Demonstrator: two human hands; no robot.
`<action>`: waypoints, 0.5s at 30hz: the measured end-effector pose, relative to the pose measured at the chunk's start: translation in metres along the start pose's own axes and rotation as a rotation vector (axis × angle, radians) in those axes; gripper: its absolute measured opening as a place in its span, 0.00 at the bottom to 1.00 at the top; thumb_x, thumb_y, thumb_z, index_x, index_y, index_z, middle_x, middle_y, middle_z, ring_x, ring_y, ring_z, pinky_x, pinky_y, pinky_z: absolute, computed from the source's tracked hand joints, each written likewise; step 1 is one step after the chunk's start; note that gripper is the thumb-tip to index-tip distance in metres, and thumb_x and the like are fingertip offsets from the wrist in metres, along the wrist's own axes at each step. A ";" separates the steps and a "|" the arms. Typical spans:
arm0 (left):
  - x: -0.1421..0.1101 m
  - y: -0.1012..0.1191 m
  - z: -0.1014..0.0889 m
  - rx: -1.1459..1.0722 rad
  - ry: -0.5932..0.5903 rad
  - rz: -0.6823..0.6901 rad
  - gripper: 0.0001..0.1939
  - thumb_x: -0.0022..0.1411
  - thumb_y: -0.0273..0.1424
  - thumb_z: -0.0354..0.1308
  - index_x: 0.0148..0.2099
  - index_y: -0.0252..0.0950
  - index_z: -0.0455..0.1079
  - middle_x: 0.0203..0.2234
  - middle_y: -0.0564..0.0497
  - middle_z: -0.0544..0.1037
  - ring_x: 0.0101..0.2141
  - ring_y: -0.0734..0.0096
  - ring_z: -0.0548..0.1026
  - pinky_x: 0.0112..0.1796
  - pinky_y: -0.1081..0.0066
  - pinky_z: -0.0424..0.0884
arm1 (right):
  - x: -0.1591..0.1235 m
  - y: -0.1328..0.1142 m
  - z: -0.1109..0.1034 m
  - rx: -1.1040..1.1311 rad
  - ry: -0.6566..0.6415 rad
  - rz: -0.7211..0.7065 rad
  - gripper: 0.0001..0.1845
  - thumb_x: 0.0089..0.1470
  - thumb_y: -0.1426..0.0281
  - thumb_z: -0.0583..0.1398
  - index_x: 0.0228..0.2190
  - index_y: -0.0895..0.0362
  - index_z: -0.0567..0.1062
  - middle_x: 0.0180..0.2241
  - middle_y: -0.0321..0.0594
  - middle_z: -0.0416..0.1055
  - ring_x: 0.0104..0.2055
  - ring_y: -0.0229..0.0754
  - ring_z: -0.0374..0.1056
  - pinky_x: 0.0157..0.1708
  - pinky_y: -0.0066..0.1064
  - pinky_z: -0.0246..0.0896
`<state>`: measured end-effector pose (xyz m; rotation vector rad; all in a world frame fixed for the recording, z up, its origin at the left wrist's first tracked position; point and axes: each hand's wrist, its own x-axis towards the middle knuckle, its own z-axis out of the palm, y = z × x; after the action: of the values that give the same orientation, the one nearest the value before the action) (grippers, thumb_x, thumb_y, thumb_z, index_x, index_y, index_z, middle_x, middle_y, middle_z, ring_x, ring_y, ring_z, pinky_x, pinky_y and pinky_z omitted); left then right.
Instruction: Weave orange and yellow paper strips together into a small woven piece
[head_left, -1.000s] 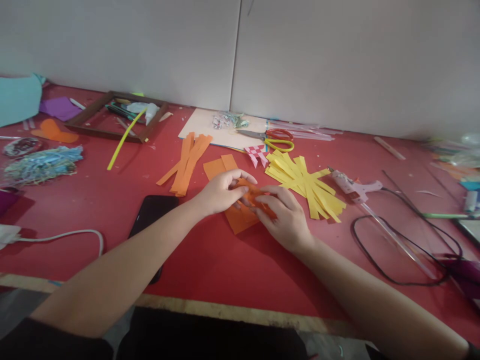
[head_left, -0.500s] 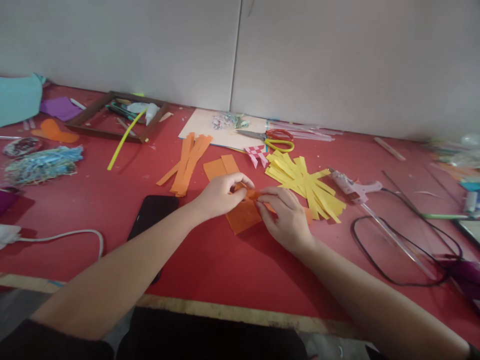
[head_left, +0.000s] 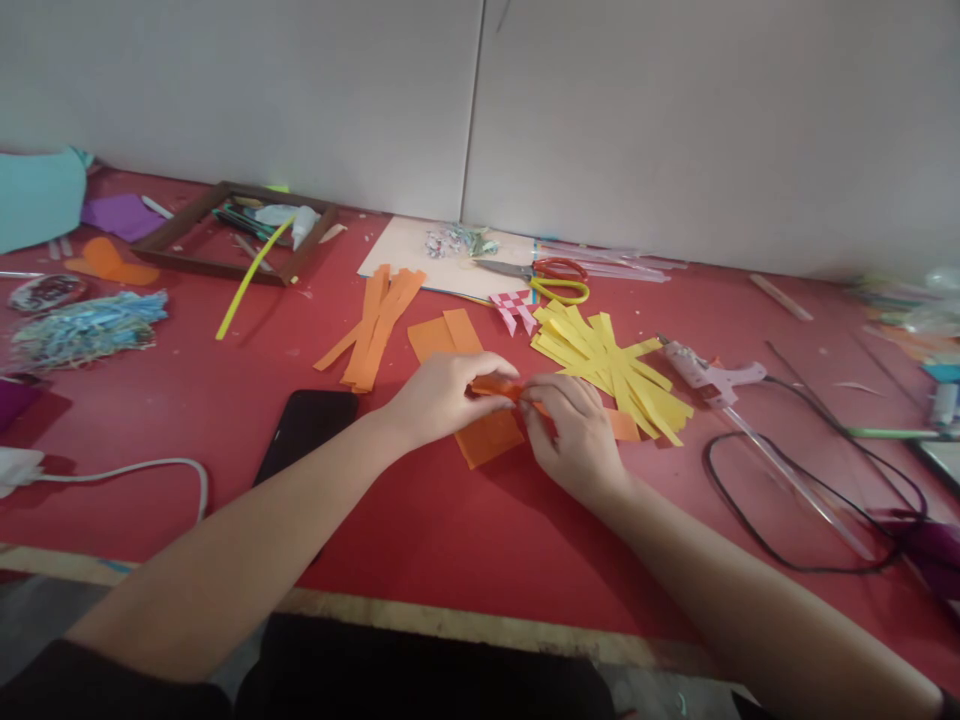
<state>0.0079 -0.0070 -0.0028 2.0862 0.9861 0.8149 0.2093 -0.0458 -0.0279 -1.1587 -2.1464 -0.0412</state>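
Between my two hands is a narrow orange paper strip (head_left: 495, 387), partly covered by my fingers. My left hand (head_left: 448, 397) pinches it from the left, thumb below and fingers above. From the right, my right hand (head_left: 574, 430) pinches it close to the left fingertips; an orange end sticks out past the knuckles. Beneath both hands lie wider orange paper pieces (head_left: 487, 440) on the red table. Cut orange strips (head_left: 382, 325) lie up and left of my left hand, and a crossed pile of yellow strips (head_left: 611, 365) lies beyond my right hand.
Scissors (head_left: 551, 277) and a small pink woven paper piece (head_left: 514, 308) lie at the back. A glue gun (head_left: 709, 375) with a looping black cord is on the right. Left are a black phone (head_left: 311, 430), a wooden frame (head_left: 214, 265) and a white cable (head_left: 127, 470).
My fingers have shifted slightly around the orange strip. More of it shows between the left thumb and fingers, and its end reaches further out to the right.
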 end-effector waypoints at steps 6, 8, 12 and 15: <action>0.000 -0.002 0.001 0.038 -0.001 0.002 0.10 0.61 0.35 0.64 0.44 0.38 0.78 0.39 0.49 0.83 0.39 0.67 0.80 0.39 0.71 0.72 | 0.000 0.000 -0.001 -0.015 -0.008 0.006 0.07 0.57 0.77 0.56 0.35 0.55 0.72 0.37 0.44 0.76 0.39 0.49 0.70 0.40 0.40 0.63; 0.000 -0.002 0.001 0.042 -0.005 0.002 0.08 0.62 0.35 0.63 0.42 0.38 0.78 0.37 0.50 0.84 0.37 0.68 0.80 0.38 0.71 0.72 | 0.000 0.000 -0.001 -0.020 -0.007 0.009 0.07 0.58 0.76 0.56 0.35 0.55 0.72 0.37 0.44 0.76 0.39 0.49 0.70 0.40 0.40 0.63; 0.001 -0.002 0.002 0.049 0.012 -0.002 0.07 0.62 0.34 0.62 0.39 0.39 0.78 0.35 0.51 0.84 0.35 0.69 0.80 0.37 0.72 0.71 | 0.000 -0.001 0.000 -0.041 0.000 0.010 0.07 0.59 0.75 0.55 0.35 0.54 0.73 0.36 0.43 0.76 0.39 0.48 0.70 0.40 0.40 0.62; 0.000 -0.001 0.002 0.024 0.007 -0.006 0.07 0.62 0.34 0.62 0.39 0.38 0.78 0.35 0.51 0.84 0.36 0.68 0.80 0.38 0.71 0.72 | 0.000 -0.001 0.000 -0.052 0.004 0.012 0.07 0.60 0.74 0.55 0.35 0.53 0.73 0.36 0.42 0.76 0.38 0.48 0.70 0.40 0.40 0.61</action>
<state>0.0092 -0.0068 -0.0048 2.1011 1.0110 0.8115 0.2085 -0.0460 -0.0275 -1.2003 -2.1463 -0.0940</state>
